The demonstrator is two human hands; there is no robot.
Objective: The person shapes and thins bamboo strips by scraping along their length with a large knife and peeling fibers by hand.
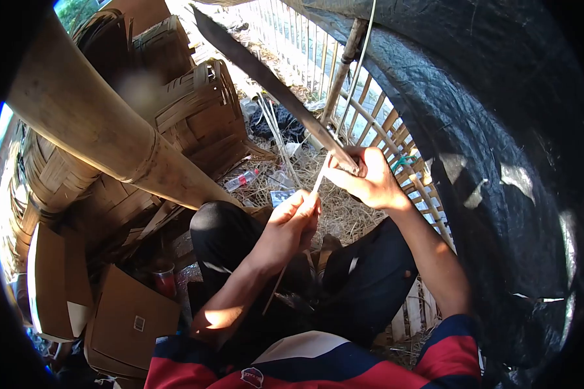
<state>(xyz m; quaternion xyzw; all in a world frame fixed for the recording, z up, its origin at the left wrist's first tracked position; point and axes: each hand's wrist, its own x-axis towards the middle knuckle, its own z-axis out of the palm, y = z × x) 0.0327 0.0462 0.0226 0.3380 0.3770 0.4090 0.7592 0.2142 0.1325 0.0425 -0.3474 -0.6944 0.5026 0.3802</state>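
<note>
My right hand (371, 183) is wrapped round the handle of a machete (259, 74), whose long dark blade points up and to the left, away from me. In my left hand (293, 219), the fingers pinch a thin pale strip (319, 180) that looks like bamboo. The strip's upper end reaches my right hand by the machete handle; whether the blade touches it I cannot tell. Its lower end (274, 292) hangs below my left hand, over my lap. Both hands are close together above my bent knees.
A thick bamboo pole (104, 129) slants across the left, before woven bamboo baskets (198, 123). Cardboard boxes (133, 321) stand lower left. Straw, a plastic bottle (241, 180) and loose strips (279, 139) lie ahead. Black sheeting (499, 162) and a bamboo fence (383, 126) flank the right.
</note>
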